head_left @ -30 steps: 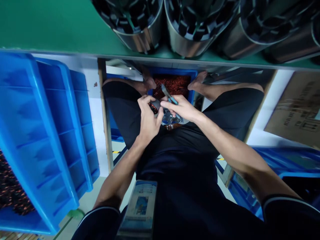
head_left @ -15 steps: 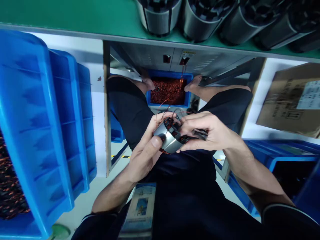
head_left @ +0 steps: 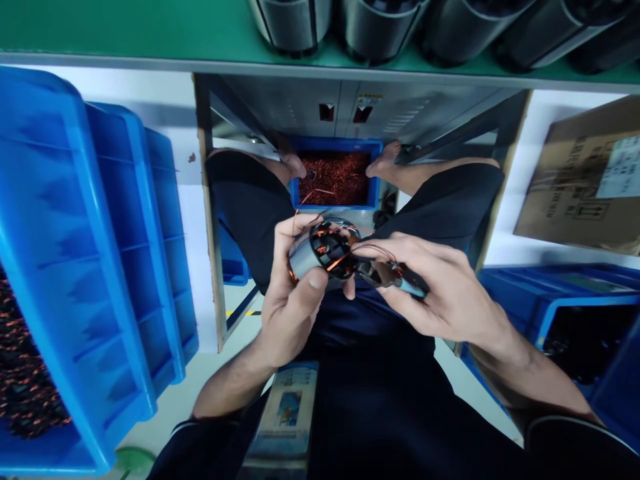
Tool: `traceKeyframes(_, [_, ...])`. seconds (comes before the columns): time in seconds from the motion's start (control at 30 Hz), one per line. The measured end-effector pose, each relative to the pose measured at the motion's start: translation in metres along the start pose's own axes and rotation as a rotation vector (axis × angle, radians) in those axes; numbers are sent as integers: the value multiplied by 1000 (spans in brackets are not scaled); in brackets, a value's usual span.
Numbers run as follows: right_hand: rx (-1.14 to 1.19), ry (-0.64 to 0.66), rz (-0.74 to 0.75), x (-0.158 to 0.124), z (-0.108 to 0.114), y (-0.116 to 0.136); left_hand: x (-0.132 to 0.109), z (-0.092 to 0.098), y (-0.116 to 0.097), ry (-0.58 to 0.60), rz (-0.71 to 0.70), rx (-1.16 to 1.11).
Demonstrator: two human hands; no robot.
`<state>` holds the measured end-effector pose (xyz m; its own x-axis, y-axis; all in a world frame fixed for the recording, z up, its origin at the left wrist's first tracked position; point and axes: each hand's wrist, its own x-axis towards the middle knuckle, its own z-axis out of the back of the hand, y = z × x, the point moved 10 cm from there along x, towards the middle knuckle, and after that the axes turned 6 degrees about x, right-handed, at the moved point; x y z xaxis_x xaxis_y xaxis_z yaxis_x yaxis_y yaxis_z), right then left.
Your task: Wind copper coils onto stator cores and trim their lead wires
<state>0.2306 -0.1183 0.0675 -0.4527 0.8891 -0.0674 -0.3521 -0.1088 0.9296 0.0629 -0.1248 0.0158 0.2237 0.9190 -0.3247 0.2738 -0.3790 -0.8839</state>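
Observation:
A silver metal cylinder (head_left: 303,257) with a black slotted end and copper windings is held above the lap. My left hand (head_left: 293,300) wraps round it, with the thumb on its near side. The slotted end faces right, towards my right hand (head_left: 433,283). A small cutter-like tool (head_left: 413,288) with a light blue handle sits in my right hand, its dark jaws close to the windings. Thin copper wires (head_left: 377,248) stick out by the right fingers, and others rise past the left fingertips.
Below, a blue bin (head_left: 337,206) holds copper scraps between the feet. Several metal cylinders (head_left: 383,30) line the green bench (head_left: 125,30). Blue crates (head_left: 110,267) stand left; a cardboard box (head_left: 565,180) and a blue crate (head_left: 545,313) are at the right.
The cylinder has turned so more of its slotted end shows, and it has shifted slightly left. My right hand has opened its hold somewhat, showing the tool's blue handle. The view has shifted a little.

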Motion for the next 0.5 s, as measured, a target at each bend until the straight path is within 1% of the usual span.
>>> traceKeyframes(0.1, [-100, -29, -18, -10, 1, 4, -3, -2, -8, -2, -74, 36])
traceKeyframes(0.17, [-115, -48, -16, -13, 1, 5, -6, -5, -12, 17, -113, 40])
traceKeyframes(0.3, [-71, -86, 23, -13, 2, 10, -9, -10, -13, 51, -135, 44])
traceKeyframes(0.5, [-133, -86, 39, -14, 6, 17, -10, -11, -18, 27, -195, 109])
